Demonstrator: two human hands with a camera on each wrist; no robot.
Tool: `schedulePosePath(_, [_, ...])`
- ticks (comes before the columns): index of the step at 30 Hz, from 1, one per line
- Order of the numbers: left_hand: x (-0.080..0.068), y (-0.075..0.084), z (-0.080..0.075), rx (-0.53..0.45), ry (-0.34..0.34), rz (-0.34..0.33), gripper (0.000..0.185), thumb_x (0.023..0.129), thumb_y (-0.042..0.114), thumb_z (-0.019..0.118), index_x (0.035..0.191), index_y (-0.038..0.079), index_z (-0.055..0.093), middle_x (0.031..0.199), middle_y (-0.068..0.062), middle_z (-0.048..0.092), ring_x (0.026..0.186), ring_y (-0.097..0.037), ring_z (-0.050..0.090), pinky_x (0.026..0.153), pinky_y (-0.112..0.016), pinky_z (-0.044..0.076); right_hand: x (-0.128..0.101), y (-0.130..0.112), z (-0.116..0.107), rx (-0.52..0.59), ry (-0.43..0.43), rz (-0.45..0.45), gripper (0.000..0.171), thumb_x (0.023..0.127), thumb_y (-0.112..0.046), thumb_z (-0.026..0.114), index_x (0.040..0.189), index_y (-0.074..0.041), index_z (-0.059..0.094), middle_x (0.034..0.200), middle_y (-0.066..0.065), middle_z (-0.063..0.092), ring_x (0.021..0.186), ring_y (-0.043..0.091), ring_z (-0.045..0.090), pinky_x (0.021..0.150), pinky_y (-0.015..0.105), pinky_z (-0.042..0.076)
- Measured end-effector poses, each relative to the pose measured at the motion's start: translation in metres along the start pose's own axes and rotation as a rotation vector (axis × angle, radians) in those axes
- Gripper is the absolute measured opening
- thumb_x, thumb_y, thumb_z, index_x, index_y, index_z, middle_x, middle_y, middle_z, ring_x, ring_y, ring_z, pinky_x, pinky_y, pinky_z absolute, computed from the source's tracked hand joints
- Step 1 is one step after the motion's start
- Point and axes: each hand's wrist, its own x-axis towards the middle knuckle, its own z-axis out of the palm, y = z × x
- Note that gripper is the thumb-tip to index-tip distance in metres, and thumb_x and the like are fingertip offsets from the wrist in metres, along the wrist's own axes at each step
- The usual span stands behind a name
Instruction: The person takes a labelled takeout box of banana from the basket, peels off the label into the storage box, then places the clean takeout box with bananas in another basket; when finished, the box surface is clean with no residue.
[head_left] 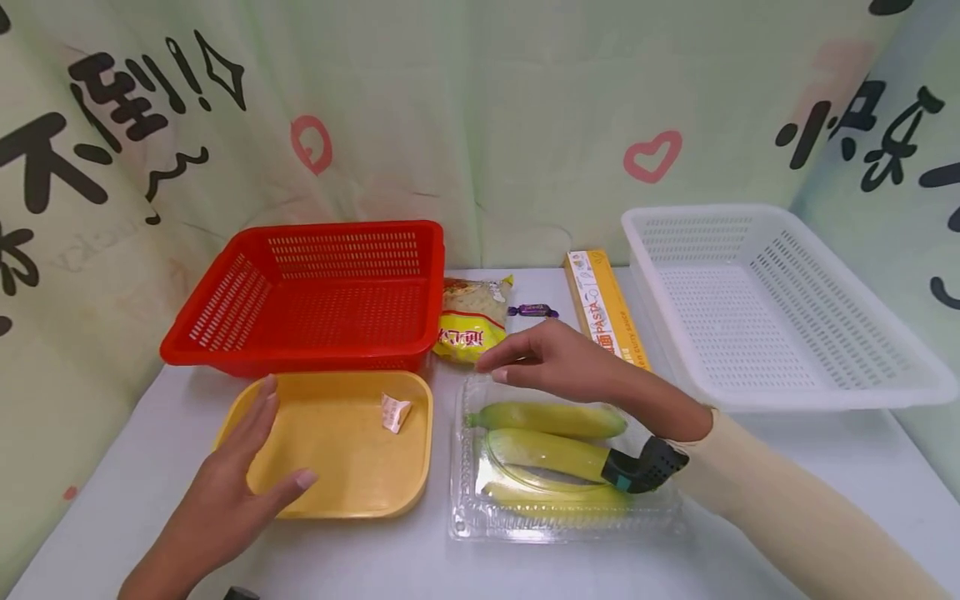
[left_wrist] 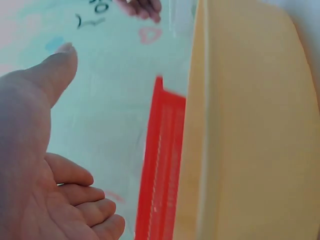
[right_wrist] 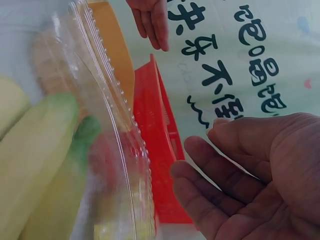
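Observation:
A clear plastic box [head_left: 491, 527] holding yellow-green bananas [head_left: 551, 448] lies in front of me. My right hand [head_left: 551, 358] hovers over its far edge, fingers loosely bent; in the right wrist view there is nothing between the thumb and fingers. The box's ridged rim [right_wrist: 117, 92] runs beside that hand. On the left, my left hand [head_left: 225, 492] is spread above the near left side of a yellow tray [head_left: 330, 467], thumb apart and holding nothing. A small pinkish-white packet [head_left: 395, 413] lies inside the tray.
Behind the tray stands a red basket [head_left: 330, 360]. A bag of noodles [head_left: 472, 321], a purple-wrapped candy [head_left: 533, 310] and a pasta box [head_left: 607, 308] lie at the back centre. At the right is a white basket [head_left: 772, 325]. A printed curtain [head_left: 480, 125] hangs behind.

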Motion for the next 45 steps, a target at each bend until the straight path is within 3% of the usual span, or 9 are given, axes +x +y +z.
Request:
schedulePosePath(5, [0.001, 0.018, 0.008, -0.04, 0.022, 0.11, 0.092, 0.085, 0.034, 0.076, 0.155, 0.009, 0.021, 0.161, 0.001, 0.017, 0.143, -0.029, 0.023, 0.098, -0.005, 0.022, -0.015, 0.004, -0.005, -0.011, 0.042, 0.0, 0.025, 0.095, -0.013, 0.063, 0.118, -0.01, 0.071, 0.113, 0.001, 0.07, 0.092, 0.016, 0.063, 0.081, 0.032, 0.054])
schedulePosePath(9, [0.006, 0.028, 0.015, -0.063, -0.017, 0.118, 0.09, 0.087, 0.04, 0.073, 0.155, 0.013, 0.021, 0.16, 0.005, 0.018, 0.144, -0.025, 0.023, 0.105, -0.025, 0.033, -0.028, 0.008, -0.007, -0.025, 0.09, -0.006, 0.024, 0.095, -0.012, 0.063, 0.117, -0.009, 0.071, 0.112, 0.0, 0.07, 0.091, 0.017, 0.062, 0.08, 0.032, 0.054])
schedulePosePath(13, [0.013, 0.035, 0.022, -0.083, -0.037, 0.118, 0.09, 0.087, 0.043, 0.071, 0.155, 0.01, 0.022, 0.16, 0.005, 0.018, 0.144, -0.025, 0.023, 0.104, -0.048, 0.034, -0.039, 0.013, -0.008, 0.01, 0.138, -0.019, 0.023, 0.095, -0.011, 0.064, 0.116, -0.009, 0.071, 0.114, 0.001, 0.069, 0.1, 0.017, 0.064, 0.083, 0.029, 0.054])
schedulePosePath(18, [0.019, 0.042, 0.03, -0.118, -0.063, 0.148, 0.09, 0.087, 0.046, 0.07, 0.155, 0.01, 0.023, 0.16, 0.005, 0.017, 0.144, -0.023, 0.022, 0.105, -0.047, 0.033, -0.053, 0.018, -0.01, 0.011, 0.214, -0.056, 0.026, 0.095, -0.011, 0.063, 0.12, -0.008, 0.069, 0.119, 0.004, 0.067, 0.109, 0.02, 0.063, 0.088, 0.027, 0.052])
schedulePosePath(27, [0.024, 0.05, 0.043, -0.181, -0.081, 0.231, 0.09, 0.085, 0.039, 0.075, 0.154, 0.009, 0.026, 0.16, 0.005, 0.018, 0.144, -0.019, 0.023, 0.11, -0.039, 0.028, -0.083, 0.024, -0.012, -0.045, 0.289, -0.004, 0.032, 0.097, -0.017, 0.061, 0.129, -0.015, 0.063, 0.129, 0.001, 0.061, 0.124, 0.021, 0.054, 0.093, 0.025, 0.048])
schedulePosePath(33, [0.033, 0.059, 0.05, -0.193, -0.149, 0.21, 0.096, 0.083, 0.05, 0.073, 0.155, 0.011, 0.023, 0.161, 0.008, 0.013, 0.144, -0.017, 0.021, 0.109, -0.045, 0.03, -0.096, 0.032, -0.01, -0.068, 0.326, -0.101, 0.045, 0.094, -0.009, 0.065, 0.137, -0.016, 0.056, 0.14, 0.001, 0.053, 0.133, 0.01, 0.041, 0.099, 0.017, 0.039])
schedulePosePath(37, [0.035, 0.066, 0.056, -0.213, -0.197, 0.195, 0.1, 0.082, 0.055, 0.072, 0.155, 0.01, 0.022, 0.161, 0.011, 0.01, 0.145, -0.017, 0.016, 0.11, -0.044, 0.028, -0.105, 0.038, -0.008, -0.112, 0.322, -0.087, 0.055, 0.091, -0.009, 0.068, 0.142, -0.022, 0.051, 0.145, -0.003, 0.047, 0.133, 0.002, 0.037, 0.099, 0.017, 0.038])
schedulePosePath(40, [0.033, 0.072, 0.061, -0.249, -0.222, 0.192, 0.099, 0.082, 0.053, 0.072, 0.156, 0.012, 0.02, 0.16, 0.012, 0.01, 0.146, -0.018, 0.014, 0.11, -0.045, 0.028, -0.114, 0.041, -0.006, -0.188, 0.318, -0.061, 0.061, 0.09, -0.011, 0.07, 0.145, -0.024, 0.048, 0.149, -0.004, 0.043, 0.137, 0.003, 0.032, 0.098, 0.021, 0.041])
schedulePosePath(45, [0.027, 0.082, 0.069, -0.312, -0.25, 0.185, 0.1, 0.08, 0.051, 0.075, 0.156, 0.014, 0.022, 0.16, 0.014, 0.012, 0.145, -0.013, 0.015, 0.11, -0.045, 0.028, -0.129, 0.048, -0.001, -0.251, 0.322, -0.107, 0.07, 0.087, -0.007, 0.071, 0.149, -0.022, 0.042, 0.154, 0.0, 0.035, 0.143, 0.01, 0.024, 0.099, 0.013, 0.033])
